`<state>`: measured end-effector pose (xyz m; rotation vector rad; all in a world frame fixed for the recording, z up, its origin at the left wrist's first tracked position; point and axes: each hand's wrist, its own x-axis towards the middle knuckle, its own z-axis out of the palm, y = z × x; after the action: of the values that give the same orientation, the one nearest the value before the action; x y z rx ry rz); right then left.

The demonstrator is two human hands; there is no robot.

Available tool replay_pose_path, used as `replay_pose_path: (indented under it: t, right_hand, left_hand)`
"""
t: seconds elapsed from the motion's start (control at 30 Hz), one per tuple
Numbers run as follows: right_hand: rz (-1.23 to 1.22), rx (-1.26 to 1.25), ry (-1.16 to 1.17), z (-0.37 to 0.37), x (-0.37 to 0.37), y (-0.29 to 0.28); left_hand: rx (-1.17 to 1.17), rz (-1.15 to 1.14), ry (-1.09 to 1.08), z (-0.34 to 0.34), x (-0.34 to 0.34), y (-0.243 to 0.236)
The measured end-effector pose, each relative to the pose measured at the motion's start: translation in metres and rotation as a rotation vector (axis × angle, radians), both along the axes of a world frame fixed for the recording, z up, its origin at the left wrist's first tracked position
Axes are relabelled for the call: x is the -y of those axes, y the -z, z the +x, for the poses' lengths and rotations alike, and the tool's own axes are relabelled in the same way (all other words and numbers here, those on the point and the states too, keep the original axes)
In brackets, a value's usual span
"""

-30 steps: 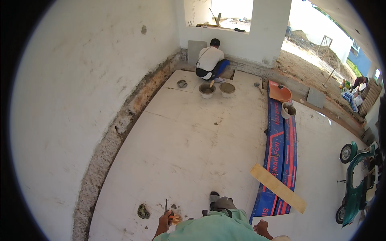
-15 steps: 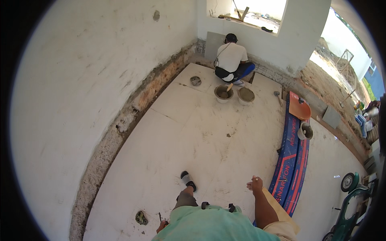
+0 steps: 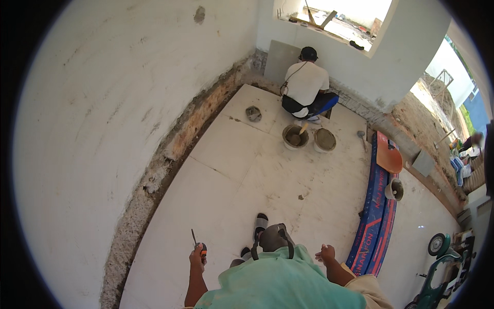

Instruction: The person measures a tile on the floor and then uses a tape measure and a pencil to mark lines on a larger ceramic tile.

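My left hand (image 3: 197,255) is closed round an orange-and-black object (image 3: 203,251), perhaps a tape measure, with a thin dark tool (image 3: 194,237) sticking up from it. My right hand (image 3: 325,253) is raised near the blue-and-red boards (image 3: 373,234), fingers curled; whether it holds something small is unclear. Below me are my sandaled foot (image 3: 261,222) and large pale floor tiles (image 3: 206,195). Ahead, a co-worker (image 3: 306,85) squats beside two mortar buckets (image 3: 295,138), (image 3: 324,139), facing a grey tile (image 3: 278,62) against the wall.
A rough trench (image 3: 154,175) runs along the left wall. A mallet (image 3: 362,139), orange basin (image 3: 388,154) and another bucket (image 3: 394,189) are to the right. A green scooter (image 3: 437,262) stands at lower right. Another person (image 3: 471,141) and sacks are outside, beyond a dirt strip.
I have stepped forward, feet swapping places. My left hand has risen and come further into view with its tool; my right hand, raised earlier, is now slightly lower. The co-worker stays squatting.
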<state>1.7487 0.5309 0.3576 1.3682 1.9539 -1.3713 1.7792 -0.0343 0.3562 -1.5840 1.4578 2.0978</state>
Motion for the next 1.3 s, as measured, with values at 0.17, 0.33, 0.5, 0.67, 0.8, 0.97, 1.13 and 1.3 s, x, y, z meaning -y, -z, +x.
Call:
replay_pose_path:
  t: [0.17, 0.33, 0.5, 0.67, 0.8, 0.97, 1.13, 1.3]
  right_hand:
    - [0.048, -0.011, 0.055, -0.096, 0.014, 0.022]
    - [-0.037, -0.139, 0.248, -0.241, 0.050, 0.043]
    - [-0.104, -0.257, 0.075, -0.422, 0.091, 0.001]
    - [-0.111, -0.428, -0.019, -0.571, 0.120, -0.052]
    - [-0.097, -0.408, 0.072, -0.635, 0.137, -0.045]
    - [-0.016, -0.119, 0.257, -0.622, 0.161, 0.002]
    - [-0.057, 0.002, 0.491, -0.623, 0.212, -0.024]
    - [0.015, -0.020, 0.576, -0.669, 0.229, -0.035]
  left_hand:
    - [-0.126, -0.051, 0.114, -0.186, -0.004, -0.020]
    - [-0.191, 0.070, 0.174, -0.323, -0.015, -0.039]
    - [-0.310, 0.110, 0.277, -0.441, -0.008, -0.082]
    - [-0.404, 0.308, 0.223, -0.549, 0.016, -0.084]
    - [-0.446, 0.386, 0.287, -0.649, 0.040, -0.076]
    - [-0.435, 0.390, 0.456, -0.788, 0.070, -0.084]
    - [-0.366, 0.365, 0.691, -0.929, 0.096, -0.107]
    - [-0.265, 0.211, 0.947, -1.057, 0.075, -0.105]
